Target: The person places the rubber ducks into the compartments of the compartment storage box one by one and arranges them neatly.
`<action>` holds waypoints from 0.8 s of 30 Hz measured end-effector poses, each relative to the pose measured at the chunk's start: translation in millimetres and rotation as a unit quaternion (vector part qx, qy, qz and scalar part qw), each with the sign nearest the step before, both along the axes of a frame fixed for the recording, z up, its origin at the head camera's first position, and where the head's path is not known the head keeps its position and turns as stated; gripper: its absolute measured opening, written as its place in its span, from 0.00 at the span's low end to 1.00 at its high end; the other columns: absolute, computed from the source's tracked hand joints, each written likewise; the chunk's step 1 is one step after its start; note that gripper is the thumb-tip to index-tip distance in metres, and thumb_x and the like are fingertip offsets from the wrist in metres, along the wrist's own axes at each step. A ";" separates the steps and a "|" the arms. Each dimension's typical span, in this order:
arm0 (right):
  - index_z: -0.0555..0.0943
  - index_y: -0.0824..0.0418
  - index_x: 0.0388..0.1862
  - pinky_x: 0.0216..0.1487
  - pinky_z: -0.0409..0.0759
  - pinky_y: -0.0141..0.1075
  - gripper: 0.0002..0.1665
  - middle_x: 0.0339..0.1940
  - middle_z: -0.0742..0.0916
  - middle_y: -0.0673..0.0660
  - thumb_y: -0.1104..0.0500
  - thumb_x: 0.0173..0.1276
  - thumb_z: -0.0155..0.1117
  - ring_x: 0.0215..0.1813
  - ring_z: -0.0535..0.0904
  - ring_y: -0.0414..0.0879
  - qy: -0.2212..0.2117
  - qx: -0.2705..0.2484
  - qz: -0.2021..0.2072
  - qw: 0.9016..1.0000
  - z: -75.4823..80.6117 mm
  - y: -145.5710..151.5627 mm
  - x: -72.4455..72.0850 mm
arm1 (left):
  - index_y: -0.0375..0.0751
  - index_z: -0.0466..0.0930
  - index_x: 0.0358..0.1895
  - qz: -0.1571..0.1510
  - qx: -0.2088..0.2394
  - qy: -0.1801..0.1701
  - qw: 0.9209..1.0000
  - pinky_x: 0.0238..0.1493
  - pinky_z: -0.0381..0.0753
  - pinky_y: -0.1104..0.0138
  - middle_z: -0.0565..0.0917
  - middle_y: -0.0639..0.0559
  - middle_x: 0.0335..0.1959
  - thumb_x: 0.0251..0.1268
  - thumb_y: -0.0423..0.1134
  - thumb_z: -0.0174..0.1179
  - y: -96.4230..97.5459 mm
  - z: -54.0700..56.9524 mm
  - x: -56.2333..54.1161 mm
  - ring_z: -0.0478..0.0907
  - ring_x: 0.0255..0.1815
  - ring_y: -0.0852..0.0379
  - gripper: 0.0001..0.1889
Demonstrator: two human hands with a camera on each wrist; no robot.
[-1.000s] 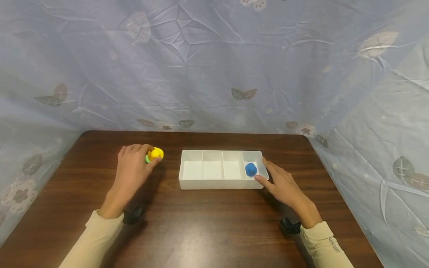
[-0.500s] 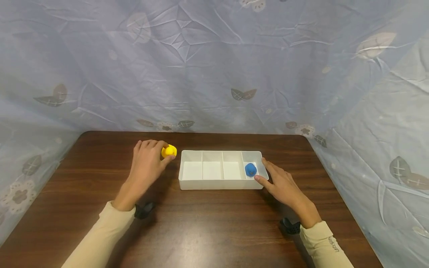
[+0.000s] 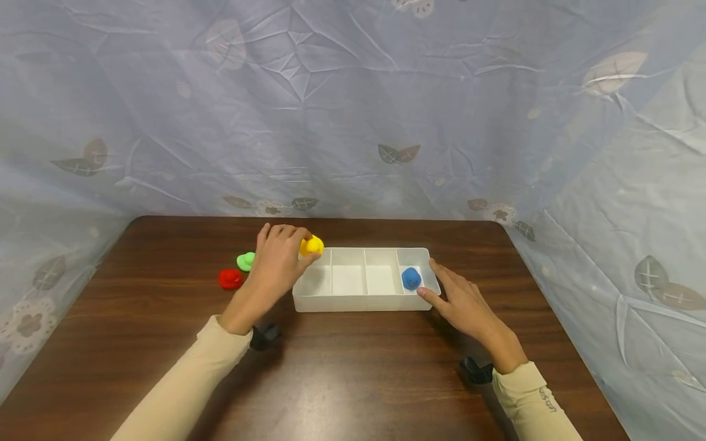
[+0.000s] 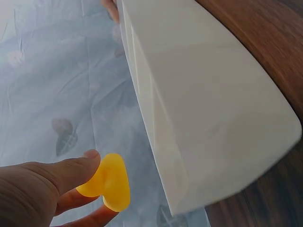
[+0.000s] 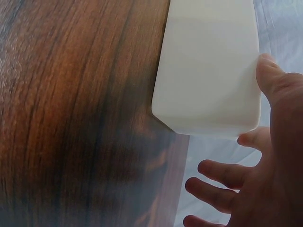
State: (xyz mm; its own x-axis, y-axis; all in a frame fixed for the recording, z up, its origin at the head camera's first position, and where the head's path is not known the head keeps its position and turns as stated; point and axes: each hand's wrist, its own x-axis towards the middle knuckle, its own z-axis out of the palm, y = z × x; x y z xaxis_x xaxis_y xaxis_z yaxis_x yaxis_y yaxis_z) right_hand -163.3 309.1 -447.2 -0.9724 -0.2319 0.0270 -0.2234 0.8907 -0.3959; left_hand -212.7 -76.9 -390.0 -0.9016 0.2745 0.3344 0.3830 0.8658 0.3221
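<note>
A small yellow rubber duck (image 3: 313, 245) is pinched between the thumb and fingers of my left hand (image 3: 277, 260), over the left end of a white tray (image 3: 364, 303) with several compartments. In the left wrist view, the duck (image 4: 111, 183) appears level with the tray's upper edge, beside its end wall. My right hand (image 3: 466, 303) rests at the tray's right end, thumb on the front rim and index finger at the end. The right wrist view shows its other fingers (image 5: 222, 172) spread and straight, off the tray. A blue rubber duck (image 3: 411, 278) sits in the rightmost compartment.
Left of the tray, a green duck (image 3: 245, 261) and a red duck (image 3: 230, 278) lie on the dark wooden table (image 3: 353, 367), close to my left forearm. A pale patterned cloth (image 3: 342, 122) hangs behind the table and along its sides.
My left hand has carried the yellow duck rightward from the table's left side to the tray's left end, uncovering the green and red ducks. My right hand has stayed in place.
</note>
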 end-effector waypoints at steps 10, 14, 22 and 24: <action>0.53 0.59 0.89 0.76 0.62 0.78 0.50 0.86 0.67 0.67 0.32 0.83 0.52 0.84 0.64 0.72 -0.002 0.002 -0.001 1.000 -0.4 1.2 -1.4 | 0.42 0.84 0.57 -0.027 -0.010 -0.011 1.000 0.84 0.58 0.34 0.88 0.41 0.59 0.70 0.50 0.72 26.4 -1.4 -4.8 0.77 0.69 0.35 0.20; 0.52 0.58 0.89 0.76 0.61 0.78 0.50 0.86 0.67 0.68 0.32 0.83 0.52 0.84 0.64 0.72 -0.006 0.000 -0.002 1.000 -1.1 1.7 -1.4 | 0.42 0.84 0.57 -0.041 -0.017 -0.008 0.999 0.84 0.58 0.33 0.88 0.42 0.59 0.70 0.50 0.72 35.3 -3.2 -5.0 0.77 0.69 0.35 0.20; 0.51 0.58 0.90 0.77 0.60 0.78 0.50 0.86 0.66 0.68 0.32 0.83 0.52 0.84 0.63 0.72 -0.013 -0.004 -0.005 1.000 -0.9 2.6 -1.0 | 0.42 0.85 0.56 -0.064 -0.033 0.007 0.997 0.83 0.59 0.32 0.89 0.44 0.58 0.68 0.49 0.74 53.4 -4.4 -5.3 0.78 0.68 0.37 0.20; 0.51 0.58 0.90 0.77 0.60 0.78 0.50 0.86 0.66 0.68 0.32 0.83 0.52 0.84 0.63 0.72 -0.013 -0.004 -0.004 1.000 -0.6 2.9 -1.2 | 0.42 0.85 0.56 -0.067 -0.032 0.005 0.997 0.83 0.59 0.33 0.89 0.44 0.58 0.68 0.49 0.74 57.4 -4.1 -5.7 0.78 0.68 0.38 0.20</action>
